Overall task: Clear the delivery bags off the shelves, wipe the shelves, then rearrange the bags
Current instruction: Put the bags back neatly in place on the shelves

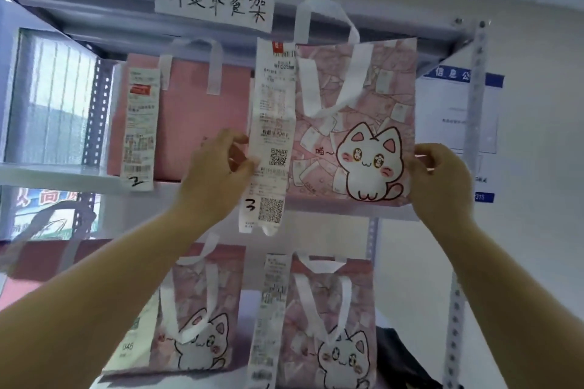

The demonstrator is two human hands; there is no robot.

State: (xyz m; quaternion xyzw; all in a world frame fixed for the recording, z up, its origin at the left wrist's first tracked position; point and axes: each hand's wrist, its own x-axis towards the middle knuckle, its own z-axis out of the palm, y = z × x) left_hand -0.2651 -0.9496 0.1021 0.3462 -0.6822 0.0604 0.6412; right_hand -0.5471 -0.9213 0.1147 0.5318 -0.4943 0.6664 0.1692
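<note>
A pink delivery bag with a white cat print (357,123) stands on the upper shelf (63,172) of a grey metal rack. A long receipt marked 3 (271,136) hangs down its left side. My left hand (218,174) grips the bag's left edge by the receipt, and my right hand (439,180) grips its right edge. To its left a plain pink bag (196,123) with a receipt marked 2 (140,129) stands on the same shelf. Two more cat bags (196,319) (331,325) stand on the shelf below.
A handwritten paper label (215,5) is taped to the rack's top beam. Perforated uprights (474,98) frame the rack's right side. A blue and white notice (455,117) hangs on the wall behind. A dark bag (50,246) sits at the lower left.
</note>
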